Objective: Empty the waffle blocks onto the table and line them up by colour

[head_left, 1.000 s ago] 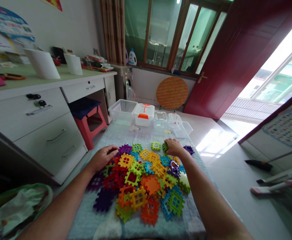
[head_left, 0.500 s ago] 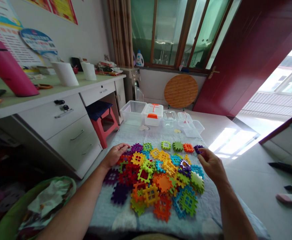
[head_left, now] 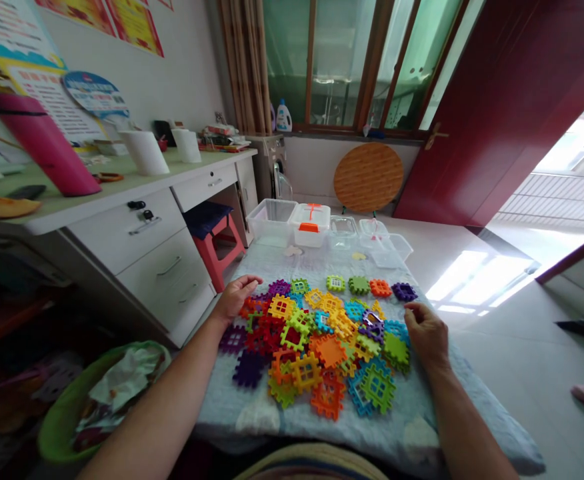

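Note:
A heap of toothed plastic building tiles (head_left: 329,350) in many colours lies on the cloth-covered table. Behind it, a light-green tile (head_left: 335,283), a darker green tile (head_left: 359,285), an orange tile (head_left: 381,287) and a purple tile (head_left: 405,291) form a loose row. My left hand (head_left: 236,300) is at the heap's left edge, fingers loosely bent and nothing visible in them. Just in front of the purple tile, my right hand (head_left: 428,333) hovers beside the heap's right side, fingers half curled, with no tile seen in it.
Clear plastic boxes, one an orange-handled box (head_left: 311,227), stand along the table's far end. At left are a desk (head_left: 137,243), a red stool (head_left: 217,243) and a green basket (head_left: 55,427). A round wooden tabletop (head_left: 368,177) leans against the back wall.
My right hand has let go of the purple tile at the row's right end and drawn back towards me. My left hand stays by the heap. The view has shifted slightly.

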`<state>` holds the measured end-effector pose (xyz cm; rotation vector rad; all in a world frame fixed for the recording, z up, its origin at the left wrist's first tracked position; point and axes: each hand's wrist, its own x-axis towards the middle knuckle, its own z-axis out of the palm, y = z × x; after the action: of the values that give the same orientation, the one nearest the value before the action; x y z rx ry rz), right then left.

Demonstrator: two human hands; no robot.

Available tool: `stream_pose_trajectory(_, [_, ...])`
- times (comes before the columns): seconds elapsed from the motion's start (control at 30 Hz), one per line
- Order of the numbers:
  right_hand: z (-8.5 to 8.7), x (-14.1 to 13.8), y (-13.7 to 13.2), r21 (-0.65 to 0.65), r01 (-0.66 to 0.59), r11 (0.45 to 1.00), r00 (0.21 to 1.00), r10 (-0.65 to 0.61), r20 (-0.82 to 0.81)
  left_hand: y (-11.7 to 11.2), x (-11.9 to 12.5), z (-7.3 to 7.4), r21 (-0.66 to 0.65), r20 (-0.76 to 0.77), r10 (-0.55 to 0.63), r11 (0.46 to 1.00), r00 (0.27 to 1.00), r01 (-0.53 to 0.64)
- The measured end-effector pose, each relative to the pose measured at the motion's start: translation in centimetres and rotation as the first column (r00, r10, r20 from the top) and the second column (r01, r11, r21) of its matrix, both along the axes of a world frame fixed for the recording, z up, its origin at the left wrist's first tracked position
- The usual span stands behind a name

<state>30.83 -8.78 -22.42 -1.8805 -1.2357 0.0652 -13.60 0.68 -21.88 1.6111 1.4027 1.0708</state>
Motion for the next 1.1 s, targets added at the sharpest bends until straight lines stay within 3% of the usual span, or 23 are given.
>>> stream_pose_trajectory(0.1, [-0.4,0.3,0.2,-0.028,-0.025,0.999,0.999,0.024,-0.023,0.2,0.1,0.5,-0.009,-0.005,-0.001,1.0,1.0,0.001])
stream_pose_trajectory(0.23, [-0.9,0.8,0.4,-0.048,-0.041,0.998,0.996,0.038,-0.078,0.1,-0.1,2.5,0.005,-0.046,0.026,1.0,0.999,-0.026])
stream_pose_trajectory(0.33, [-1.2,1.2,0.5,-0.051,-0.055,0.997,0.995,0.05,-0.083,-1.4,-0.4,4.3,0.014,-0.109,0.022,1.0,0.994,-0.021])
stream_pose_trajectory(0.43, [-1.3,1.3,0.6,-0.051,-0.074,0.996,0.996,0.07,-0.061,-4.1,-0.2,5.5,0.039,-0.237,-0.053,0.997,0.97,0.064])
stream_pose_trajectory(0.53, [-1.4,1.3,0.6,-0.055,-0.088,0.995,0.995,0.085,-0.052,-6.7,0.9,5.7,0.101,-0.344,-0.141,0.978,0.929,0.185])
stream_pose_trajectory(0.63, [-1.3,1.1,0.5,-0.064,-0.091,0.994,0.995,0.088,-0.043,-7.9,2.5,5.5,0.163,-0.424,-0.164,0.953,0.89,0.254])
stream_pose_trajectory(0.97, [-1.0,1.0,0.3,-0.044,-0.112,0.993,0.989,0.106,-0.105,-5.6,5.0,5.3,0.152,-0.607,-0.202,0.92,0.769,0.361])
stream_pose_trajectory(1.1, [-1.0,1.0,0.3,-0.041,-0.113,0.993,0.988,0.108,-0.11,-5.7,5.3,5.7,0.209,-0.642,-0.146,0.911,0.753,0.355])
